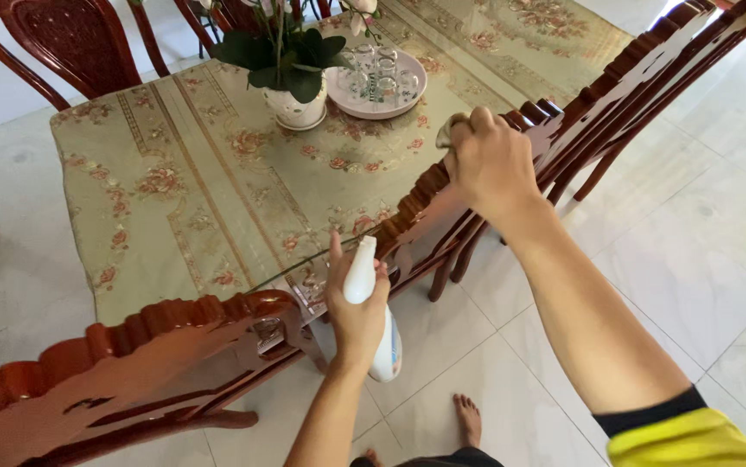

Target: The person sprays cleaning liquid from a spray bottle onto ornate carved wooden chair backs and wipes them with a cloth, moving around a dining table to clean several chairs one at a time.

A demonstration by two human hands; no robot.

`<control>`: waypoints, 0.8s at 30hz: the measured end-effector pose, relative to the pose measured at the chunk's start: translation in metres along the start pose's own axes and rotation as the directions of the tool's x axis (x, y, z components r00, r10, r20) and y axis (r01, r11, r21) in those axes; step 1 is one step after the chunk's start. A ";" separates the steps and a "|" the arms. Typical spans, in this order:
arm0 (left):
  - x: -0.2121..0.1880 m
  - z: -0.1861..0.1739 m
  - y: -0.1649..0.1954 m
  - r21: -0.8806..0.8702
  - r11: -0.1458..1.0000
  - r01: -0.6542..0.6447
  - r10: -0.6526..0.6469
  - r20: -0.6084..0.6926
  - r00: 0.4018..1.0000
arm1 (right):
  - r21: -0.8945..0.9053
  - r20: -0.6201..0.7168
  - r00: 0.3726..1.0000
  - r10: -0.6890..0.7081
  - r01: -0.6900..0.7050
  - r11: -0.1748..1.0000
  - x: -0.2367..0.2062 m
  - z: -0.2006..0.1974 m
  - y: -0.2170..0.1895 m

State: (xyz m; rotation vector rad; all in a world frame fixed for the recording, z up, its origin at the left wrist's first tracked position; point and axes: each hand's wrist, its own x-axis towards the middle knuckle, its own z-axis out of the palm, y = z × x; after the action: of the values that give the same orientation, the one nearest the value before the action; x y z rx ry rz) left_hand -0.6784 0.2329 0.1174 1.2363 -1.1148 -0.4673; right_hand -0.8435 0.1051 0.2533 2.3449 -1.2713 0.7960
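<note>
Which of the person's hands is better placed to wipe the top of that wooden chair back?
Probably the right hand: it presses a cloth on the chair back. The left hand holds a spray bottle.

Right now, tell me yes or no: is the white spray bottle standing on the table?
No, the left hand holds the white spray bottle in the air beside the table edge, above the tiled floor.

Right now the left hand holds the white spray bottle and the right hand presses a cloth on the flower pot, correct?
Not quite. In the head view the right hand presses the cloth on the top rail of a wooden chair, not the flower pot. The left hand does hold the white spray bottle.
</note>
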 end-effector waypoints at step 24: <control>-0.053 -0.090 -0.011 0.126 0.990 -0.058 0.061 -0.018 0.998 | 0.156 0.098 0.959 -0.267 0.250 0.956 -0.147 0.150 -0.142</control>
State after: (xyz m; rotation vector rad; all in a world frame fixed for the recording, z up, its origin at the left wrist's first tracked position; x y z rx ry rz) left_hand -0.6210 0.3174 0.0921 1.3107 -1.1739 -0.3418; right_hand -0.7419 0.1939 0.0387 2.6375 -0.9480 0.6911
